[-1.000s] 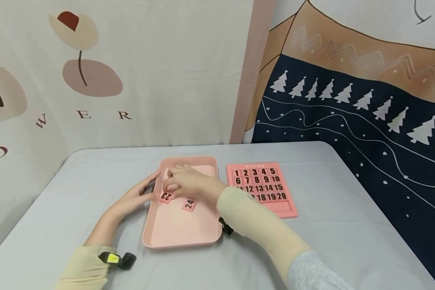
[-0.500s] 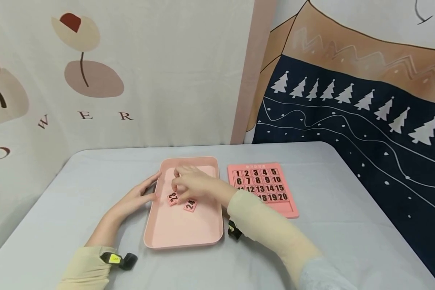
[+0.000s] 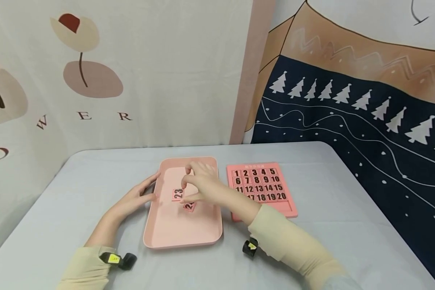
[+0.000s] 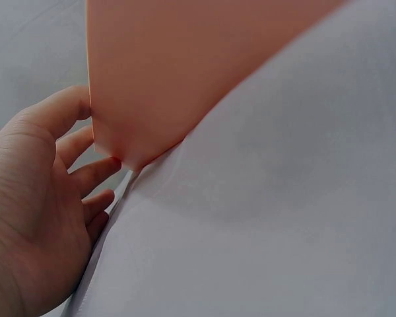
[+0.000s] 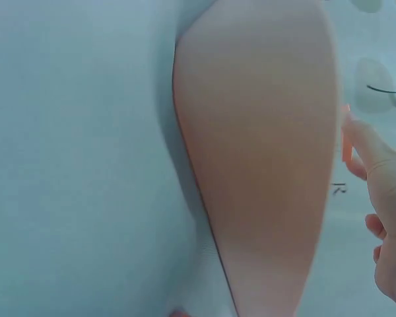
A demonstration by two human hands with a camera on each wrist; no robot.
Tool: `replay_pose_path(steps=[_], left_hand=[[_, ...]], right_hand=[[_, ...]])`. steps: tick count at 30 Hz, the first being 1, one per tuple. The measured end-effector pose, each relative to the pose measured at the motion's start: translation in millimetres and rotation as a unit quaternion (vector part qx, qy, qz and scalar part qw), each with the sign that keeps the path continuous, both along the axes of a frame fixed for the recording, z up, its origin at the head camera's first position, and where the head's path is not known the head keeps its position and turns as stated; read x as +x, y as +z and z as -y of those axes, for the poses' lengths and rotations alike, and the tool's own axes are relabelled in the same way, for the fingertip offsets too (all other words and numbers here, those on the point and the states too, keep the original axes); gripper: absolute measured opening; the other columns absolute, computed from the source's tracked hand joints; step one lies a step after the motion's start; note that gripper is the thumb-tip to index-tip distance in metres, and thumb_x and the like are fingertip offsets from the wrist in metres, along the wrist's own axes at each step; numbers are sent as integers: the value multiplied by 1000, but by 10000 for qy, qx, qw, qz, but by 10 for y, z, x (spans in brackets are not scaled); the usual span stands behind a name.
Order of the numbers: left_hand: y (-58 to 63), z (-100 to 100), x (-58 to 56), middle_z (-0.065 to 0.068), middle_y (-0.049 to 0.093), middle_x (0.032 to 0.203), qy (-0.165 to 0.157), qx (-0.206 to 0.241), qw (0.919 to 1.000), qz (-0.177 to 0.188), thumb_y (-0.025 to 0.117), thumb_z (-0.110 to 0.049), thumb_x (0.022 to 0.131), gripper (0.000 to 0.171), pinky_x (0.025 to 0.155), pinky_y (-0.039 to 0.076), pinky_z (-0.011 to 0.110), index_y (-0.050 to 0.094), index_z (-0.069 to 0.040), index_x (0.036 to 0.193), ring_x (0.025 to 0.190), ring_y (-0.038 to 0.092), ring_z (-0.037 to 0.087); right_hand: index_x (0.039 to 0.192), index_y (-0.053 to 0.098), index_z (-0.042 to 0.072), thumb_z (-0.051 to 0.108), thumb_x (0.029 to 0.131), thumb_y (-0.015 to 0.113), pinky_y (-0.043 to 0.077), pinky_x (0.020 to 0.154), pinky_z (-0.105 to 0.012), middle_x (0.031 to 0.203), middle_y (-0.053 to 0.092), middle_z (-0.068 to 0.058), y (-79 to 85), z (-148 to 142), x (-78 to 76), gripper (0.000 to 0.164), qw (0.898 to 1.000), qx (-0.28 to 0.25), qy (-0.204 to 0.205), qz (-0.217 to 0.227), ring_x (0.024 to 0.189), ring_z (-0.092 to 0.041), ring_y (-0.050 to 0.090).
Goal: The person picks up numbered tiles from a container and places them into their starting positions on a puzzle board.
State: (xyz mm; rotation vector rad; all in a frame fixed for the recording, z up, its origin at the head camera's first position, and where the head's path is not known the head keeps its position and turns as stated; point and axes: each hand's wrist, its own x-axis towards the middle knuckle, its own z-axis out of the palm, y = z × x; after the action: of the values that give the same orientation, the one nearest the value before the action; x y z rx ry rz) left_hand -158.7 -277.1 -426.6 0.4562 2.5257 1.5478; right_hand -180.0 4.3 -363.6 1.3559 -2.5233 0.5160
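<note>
My right hand (image 3: 204, 185) is over the pink tray (image 3: 183, 231), pinching the number tile 23 (image 3: 178, 194) between thumb and index finger. In the right wrist view that tile (image 5: 347, 150) shows edge-on, above the tray's rim. The number tile 24 (image 3: 189, 206) lies in the tray just below, partly covered by my thumb. My left hand (image 3: 130, 201) rests at the tray's left side, its fingertips touching the outer wall, as the left wrist view shows with the tray wall (image 4: 165, 72).
Right of the tray lies a pink number puzzle board (image 3: 284, 209), filled with tiles in rows up to 20; its bottom row is a bare strip. My right forearm passes beside its lower left corner. A grey cloth covers the table (image 3: 348, 241).
My right hand has moved right and lifted the tile 23, which has turned from upside down to sideways. My left hand stays at the tray's side.
</note>
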Motion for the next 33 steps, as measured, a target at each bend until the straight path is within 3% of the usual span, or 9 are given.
replay_pose_path(steps=[7, 16, 24, 33], left_hand=[[9, -4, -5, 16, 17, 157, 20, -16, 10000, 91, 62, -19, 91, 72, 108, 10, 66, 26, -17, 153, 142, 9, 41], [-2, 4, -11, 15, 18, 157, -31, 31, 10000, 44, 63, -18, 91, 71, 109, 9, 64, 27, -15, 153, 142, 9, 39], [8, 0, -11, 16, 17, 157, 16, -68, 9999, 74, 63, -19, 91, 72, 108, 11, 66, 26, -19, 153, 142, 11, 42], [15, -5, -14, 16, 18, 157, -27, -142, 9999, -20, 63, -20, 92, 72, 109, 11, 64, 25, -17, 153, 141, 12, 41]], right_hand=[[86, 67, 19, 44, 72, 81, 32, 84, -35, 107, 41, -1, 93, -252, 177, 32, 9969, -647, -408, 201, 99, -20, 39], [81, 64, 22, 36, 68, 86, 33, 80, -37, 104, 42, -1, 73, -656, 333, 30, 9845, -1396, -1057, -130, 94, -22, 41], [80, 65, 19, 36, 63, 89, 35, 80, -40, 106, 47, -4, 17, -1061, 465, 34, 9736, -1402, -1783, -253, 95, -23, 41], [76, 64, 17, 40, 63, 88, 32, 78, -38, 103, 46, -3, -80, -1504, 623, 35, 9555, -1242, -2674, 93, 94, -24, 41]])
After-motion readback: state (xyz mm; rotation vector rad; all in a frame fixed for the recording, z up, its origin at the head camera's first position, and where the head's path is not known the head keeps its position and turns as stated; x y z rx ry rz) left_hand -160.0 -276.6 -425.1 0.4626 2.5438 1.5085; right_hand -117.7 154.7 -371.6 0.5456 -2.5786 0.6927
